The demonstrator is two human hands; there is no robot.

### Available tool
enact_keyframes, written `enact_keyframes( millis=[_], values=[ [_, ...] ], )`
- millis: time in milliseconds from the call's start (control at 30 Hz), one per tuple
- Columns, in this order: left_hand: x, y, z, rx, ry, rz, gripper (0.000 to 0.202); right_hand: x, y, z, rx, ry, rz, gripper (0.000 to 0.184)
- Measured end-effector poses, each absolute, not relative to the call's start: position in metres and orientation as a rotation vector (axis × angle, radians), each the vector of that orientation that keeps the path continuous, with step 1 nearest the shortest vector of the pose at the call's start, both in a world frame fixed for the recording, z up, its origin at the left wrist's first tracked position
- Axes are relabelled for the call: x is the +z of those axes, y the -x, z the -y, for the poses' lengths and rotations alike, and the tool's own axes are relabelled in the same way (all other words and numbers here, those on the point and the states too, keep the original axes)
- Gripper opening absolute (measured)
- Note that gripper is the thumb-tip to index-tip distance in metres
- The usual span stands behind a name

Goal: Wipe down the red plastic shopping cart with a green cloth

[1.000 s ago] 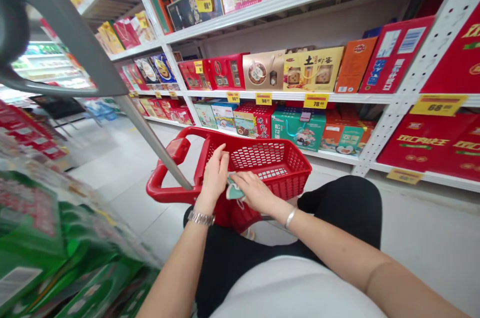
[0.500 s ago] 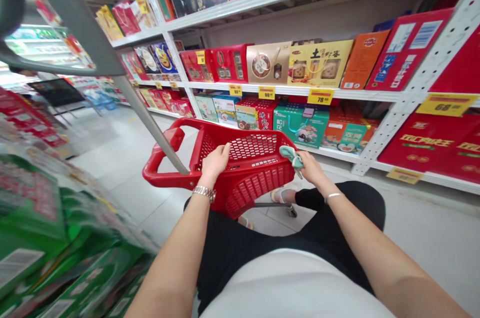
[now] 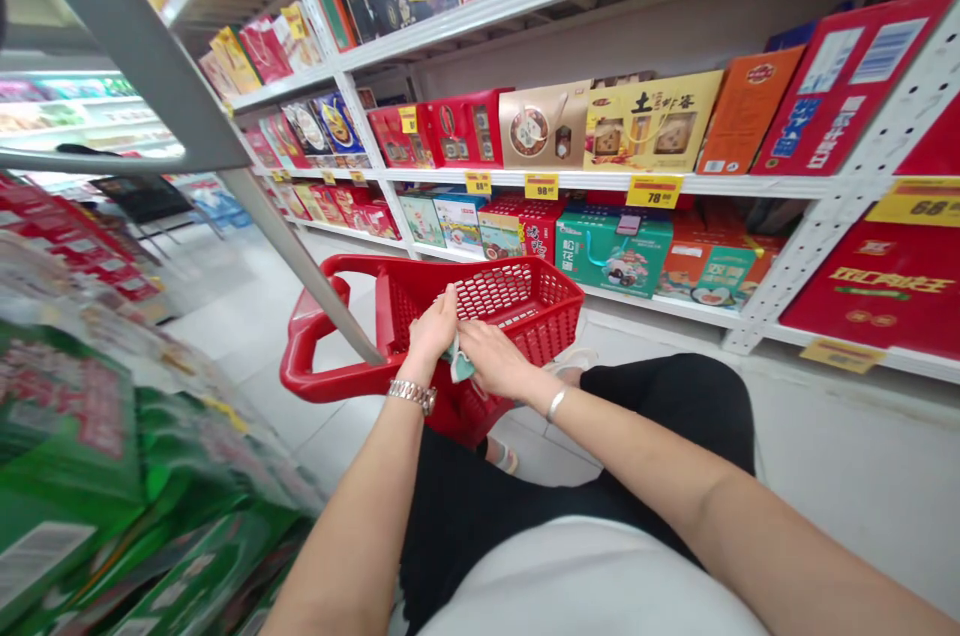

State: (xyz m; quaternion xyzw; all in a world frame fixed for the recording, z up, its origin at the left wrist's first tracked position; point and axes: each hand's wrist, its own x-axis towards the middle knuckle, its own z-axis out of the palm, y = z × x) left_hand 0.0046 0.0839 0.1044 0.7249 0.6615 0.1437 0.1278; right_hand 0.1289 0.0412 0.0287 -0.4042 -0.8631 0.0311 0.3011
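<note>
A small red plastic shopping cart (image 3: 559,328) with perforated sides stands in front of my knees. My left hand (image 3: 432,330), with a metal watch on its wrist, is closed at the cart's near rim; its fingertips are partly hidden. Right beside it, my right hand (image 3: 491,356) holds a pale green cloth (image 3: 461,368) against that rim. Most of the cloth is covered by the fingers, and a corner hangs out below. Both hands are very near each other, perhaps touching.
White shelving (image 3: 480,174) with boxed goods and yellow price tags runs along the far side. A grey handle frame with a metal pole (image 3: 300,261) crosses the upper left. Green packages (image 3: 67,456) are stacked close on my left. Pale floor tiles (image 3: 840,476) lie to the right.
My right hand has moved left with the cloth, from the cart's right end to beside my left hand. My left hand stays in nearly the same place.
</note>
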Motion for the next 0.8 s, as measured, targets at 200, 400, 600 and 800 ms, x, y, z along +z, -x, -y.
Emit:
enact_keyframes(
  millis=[200,400,600,800],
  values=[
    [0.104,-0.003,-0.078,0.416,-2.082,-1.853,0.065,0.032,-0.155,-0.058,0.083,1.258,2.441,0.017],
    [0.102,-0.005,-0.081,0.448,-2.059,-1.782,0.065,0.027,-0.229,-0.044,0.082,1.469,2.387,0.007],
    [0.096,-0.005,-0.085,0.471,-2.057,-1.715,0.065,0.023,-0.293,0.004,0.253,1.691,2.309,0.015],
    [0.095,-0.002,-0.080,0.550,-2.058,-1.612,0.064,0.021,-0.343,0.070,0.728,1.918,2.004,0.017]
  ],
)
